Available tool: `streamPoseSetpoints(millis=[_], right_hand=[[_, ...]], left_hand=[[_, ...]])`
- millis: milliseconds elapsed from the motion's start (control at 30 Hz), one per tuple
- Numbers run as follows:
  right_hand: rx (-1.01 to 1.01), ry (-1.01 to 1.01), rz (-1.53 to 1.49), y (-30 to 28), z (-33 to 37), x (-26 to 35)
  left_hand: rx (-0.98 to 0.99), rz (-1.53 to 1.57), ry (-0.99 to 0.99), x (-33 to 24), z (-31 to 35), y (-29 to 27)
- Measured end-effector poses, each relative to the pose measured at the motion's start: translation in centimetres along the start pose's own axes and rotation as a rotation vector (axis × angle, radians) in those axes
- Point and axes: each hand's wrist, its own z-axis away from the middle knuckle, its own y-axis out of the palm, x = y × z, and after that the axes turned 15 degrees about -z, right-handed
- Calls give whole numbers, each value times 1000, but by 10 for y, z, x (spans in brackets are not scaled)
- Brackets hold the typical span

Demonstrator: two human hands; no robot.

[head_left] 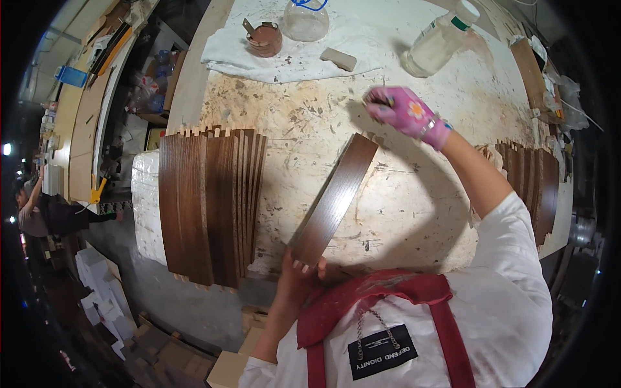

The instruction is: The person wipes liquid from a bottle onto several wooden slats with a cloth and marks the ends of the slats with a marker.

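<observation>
My left hand, bare, grips the near end of a dark brown wooden board. The board slants away to the right over the worktable, and short pale dowels stick out of its ends. Beyond its far end my right hand is raised in a pink flowered glove, apart from the board. Its fingers are curled together and slightly blurred; what they hold, if anything, I cannot make out. To the left stands a row of similar boards packed side by side, with dowels along their ends.
The stained white worktable carries a white cloth at the back. On it are a brown-stained cup, a clear jar and a small block. A clear bottle stands back right. More boards line the right edge.
</observation>
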Motion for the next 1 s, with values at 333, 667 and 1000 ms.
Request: streamPoseSetpoints(millis=[333, 667, 1000], right_hand=[[45, -157, -1, 19, 49, -16], [63, -132, 194, 24, 44, -15], [33, -71, 208, 27, 36, -10]], left_hand=[[-130, 55, -33, -7, 7, 12], [-73, 76, 31, -1, 4, 5], [-36, 36, 95, 0, 3, 5]])
